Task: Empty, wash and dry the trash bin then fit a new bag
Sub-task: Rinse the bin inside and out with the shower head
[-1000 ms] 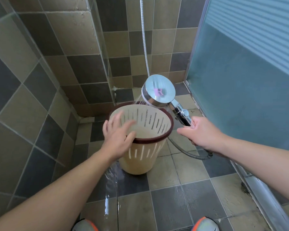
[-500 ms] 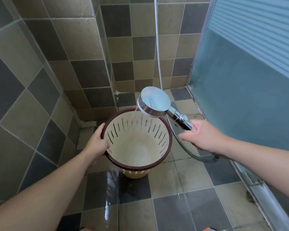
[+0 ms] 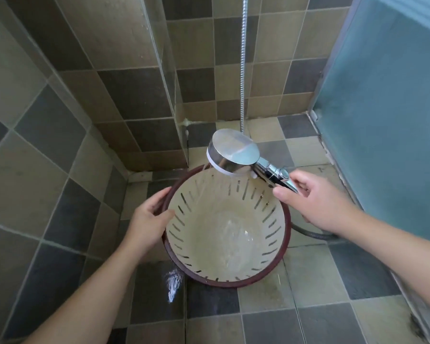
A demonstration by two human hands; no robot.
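Note:
A cream trash bin (image 3: 224,234) with slotted walls and a dark red rim stands on the wet tiled floor, seen from above. Water lies in its bottom. My left hand (image 3: 148,220) grips the rim on the bin's left side. My right hand (image 3: 313,199) holds the handle of a chrome shower head (image 3: 233,151) just above the bin's far rim. Water streams from the head down into the bin.
The metal shower hose (image 3: 243,70) hangs down the back wall and loops behind my right wrist. Tiled walls close in on the left and back. A frosted blue glass door (image 3: 387,108) and its track run along the right. A puddle (image 3: 173,284) shines left of the bin.
The view has come closer and more directly over the bin. My left hand shifted from the near rim to a grip on the left rim. The shower head keeps spraying inside.

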